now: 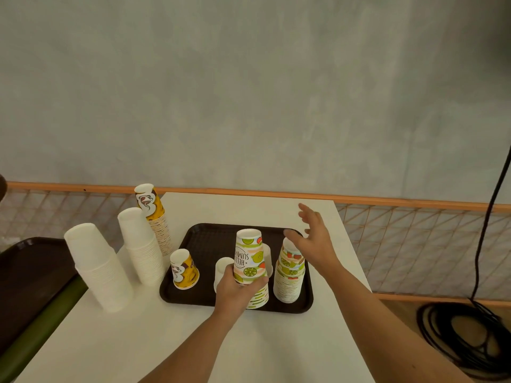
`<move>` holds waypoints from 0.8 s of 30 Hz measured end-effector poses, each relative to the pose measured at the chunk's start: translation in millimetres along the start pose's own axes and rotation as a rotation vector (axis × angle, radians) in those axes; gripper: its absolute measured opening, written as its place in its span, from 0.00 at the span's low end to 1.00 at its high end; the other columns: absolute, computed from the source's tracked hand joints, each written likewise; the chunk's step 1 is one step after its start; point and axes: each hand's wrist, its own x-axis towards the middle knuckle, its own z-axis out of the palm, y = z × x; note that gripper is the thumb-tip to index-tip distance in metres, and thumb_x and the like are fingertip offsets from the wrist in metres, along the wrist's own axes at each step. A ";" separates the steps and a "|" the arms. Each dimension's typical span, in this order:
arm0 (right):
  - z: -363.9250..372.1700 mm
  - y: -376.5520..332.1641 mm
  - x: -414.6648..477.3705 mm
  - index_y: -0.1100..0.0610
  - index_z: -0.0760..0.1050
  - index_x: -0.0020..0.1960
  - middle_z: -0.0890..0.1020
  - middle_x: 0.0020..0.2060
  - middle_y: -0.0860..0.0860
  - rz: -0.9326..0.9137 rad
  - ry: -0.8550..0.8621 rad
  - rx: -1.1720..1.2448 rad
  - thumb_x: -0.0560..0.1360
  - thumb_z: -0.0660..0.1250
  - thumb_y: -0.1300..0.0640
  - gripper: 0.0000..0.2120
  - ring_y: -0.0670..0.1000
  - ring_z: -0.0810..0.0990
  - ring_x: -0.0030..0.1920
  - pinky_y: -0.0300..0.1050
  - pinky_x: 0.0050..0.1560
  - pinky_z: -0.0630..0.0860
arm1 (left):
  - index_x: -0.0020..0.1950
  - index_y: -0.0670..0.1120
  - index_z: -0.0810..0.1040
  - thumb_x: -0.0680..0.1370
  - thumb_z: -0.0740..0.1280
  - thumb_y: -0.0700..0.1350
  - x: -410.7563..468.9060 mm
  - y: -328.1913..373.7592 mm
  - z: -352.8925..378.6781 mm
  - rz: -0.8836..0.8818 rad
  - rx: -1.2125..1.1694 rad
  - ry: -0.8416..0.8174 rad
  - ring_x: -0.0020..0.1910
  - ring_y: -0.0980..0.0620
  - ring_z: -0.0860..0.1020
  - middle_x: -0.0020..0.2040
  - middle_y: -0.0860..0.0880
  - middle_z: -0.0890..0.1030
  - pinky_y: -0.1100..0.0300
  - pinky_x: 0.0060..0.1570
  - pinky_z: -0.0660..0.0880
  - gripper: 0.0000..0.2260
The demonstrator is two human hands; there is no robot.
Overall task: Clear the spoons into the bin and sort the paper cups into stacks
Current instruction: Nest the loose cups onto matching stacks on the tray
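Note:
My left hand (235, 288) grips an upside-down fruit-print cup (248, 255) sitting on another fruit-print cup (260, 298) at the front of the dark brown tray (204, 236). My right hand (313, 241) hovers open, fingers spread, just above and behind a tall fruit-print stack (289, 275) on the tray's right side. A short yellow-print stack (184, 269) stands on the tray's left. Small white cups (222, 268) show behind my left hand. No spoons are visible.
Left of the tray on the white table (193, 346) stand two tall white stacks (99, 266) (142, 247) and a tall yellow-print stack (154, 217). A second dark tray (30, 272) lies at far left. Coiled black cable (464, 335) lies on the floor to the right.

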 end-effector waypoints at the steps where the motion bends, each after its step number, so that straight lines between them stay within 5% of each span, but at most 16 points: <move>1: 3.2 -10.4 -2.2 0.54 0.63 0.72 0.71 0.65 0.53 -0.043 0.000 0.030 0.73 0.70 0.57 0.30 0.49 0.71 0.64 0.40 0.57 0.69 | 0.64 0.48 0.69 0.68 0.75 0.46 -0.2 2.0 -0.7 0.004 0.000 -0.005 0.53 0.54 0.74 0.53 0.54 0.75 0.58 0.56 0.71 0.27; 8: 51.0 -31.6 -17.5 0.55 0.70 0.66 0.79 0.60 0.51 0.067 -0.376 -0.125 0.68 0.74 0.45 0.31 0.51 0.78 0.58 0.47 0.59 0.77 | 0.59 0.53 0.67 0.67 0.76 0.46 -2.4 16.2 -12.4 0.065 -0.074 -0.058 0.52 0.55 0.74 0.49 0.57 0.76 0.61 0.52 0.70 0.25; 13: 54.3 -33.8 -15.9 0.54 0.72 0.63 0.80 0.58 0.51 0.224 -0.309 0.022 0.69 0.73 0.47 0.25 0.51 0.80 0.56 0.47 0.57 0.78 | 0.66 0.53 0.62 0.64 0.78 0.41 -1.9 14.6 -27.2 0.152 -0.046 -0.182 0.54 0.56 0.76 0.54 0.56 0.76 0.69 0.48 0.72 0.37; 18: 61.8 -41.9 -19.8 0.53 0.72 0.59 0.81 0.54 0.50 0.262 -0.218 0.145 0.70 0.72 0.49 0.20 0.49 0.80 0.52 0.43 0.52 0.77 | 0.69 0.50 0.63 0.63 0.79 0.42 2.9 12.6 -41.9 0.180 0.018 -0.215 0.59 0.54 0.75 0.58 0.53 0.76 0.58 0.59 0.73 0.39; 24: 72.5 -54.0 -21.1 0.51 0.72 0.58 0.81 0.53 0.48 0.251 -0.165 0.135 0.69 0.73 0.49 0.20 0.49 0.80 0.53 0.47 0.55 0.78 | 0.70 0.51 0.62 0.63 0.79 0.44 7.1 5.8 -57.8 0.184 0.062 -0.225 0.61 0.53 0.74 0.61 0.52 0.75 0.59 0.59 0.73 0.40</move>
